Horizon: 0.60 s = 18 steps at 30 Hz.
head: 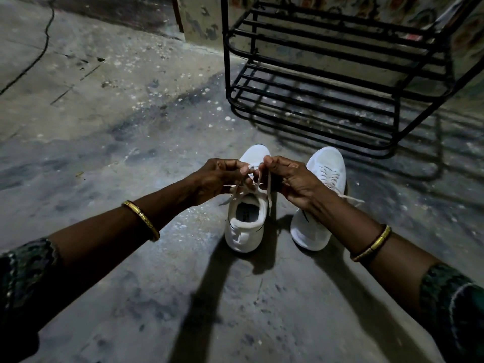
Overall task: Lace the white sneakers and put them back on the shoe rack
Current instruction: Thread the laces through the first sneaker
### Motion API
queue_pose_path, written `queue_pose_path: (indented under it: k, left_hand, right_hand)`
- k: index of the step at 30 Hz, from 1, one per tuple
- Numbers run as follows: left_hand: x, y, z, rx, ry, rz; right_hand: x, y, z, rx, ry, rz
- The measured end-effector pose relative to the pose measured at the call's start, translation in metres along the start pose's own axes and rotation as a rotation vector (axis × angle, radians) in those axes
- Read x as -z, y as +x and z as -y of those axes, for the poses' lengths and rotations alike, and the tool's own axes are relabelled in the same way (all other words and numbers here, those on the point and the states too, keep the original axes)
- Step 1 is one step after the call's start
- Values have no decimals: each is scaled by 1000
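Note:
Two white sneakers stand side by side on the concrete floor, toes pointing away from me. Over the left sneaker [246, 226] my left hand [217, 179] and my right hand [290, 179] each pinch a strand of its white lace [269, 189], pulled up above the tongue. The hands hide the middle of that shoe. The right sneaker [324, 166] has its lace threaded through the eyelets, with a loose end trailing to the right behind my right wrist. The black metal shoe rack [314, 111] stands just beyond the shoes, its shelves bare.
The floor [131, 127] is stained, cracked concrete, open to the left and in front of me. A peeling wall [199, 19] rises behind the rack. Gold bangles sit on both wrists.

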<state>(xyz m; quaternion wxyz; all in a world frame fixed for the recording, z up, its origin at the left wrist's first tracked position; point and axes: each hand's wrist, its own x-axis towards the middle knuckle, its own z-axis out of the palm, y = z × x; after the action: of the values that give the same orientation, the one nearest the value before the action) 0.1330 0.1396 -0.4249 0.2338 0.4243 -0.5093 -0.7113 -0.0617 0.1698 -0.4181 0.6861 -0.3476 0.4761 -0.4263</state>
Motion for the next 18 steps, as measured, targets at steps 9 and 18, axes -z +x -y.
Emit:
queue_pose_path:
  k: [9, 18]
  left_hand:
    - [0, -2, -1, -93, 121, -6]
    - [-5, -6, -9, -100, 278, -33]
  right_hand:
    - [-9, 5, -5, 47, -130, -50]
    - [-11, 9, 5, 222, -639, -34]
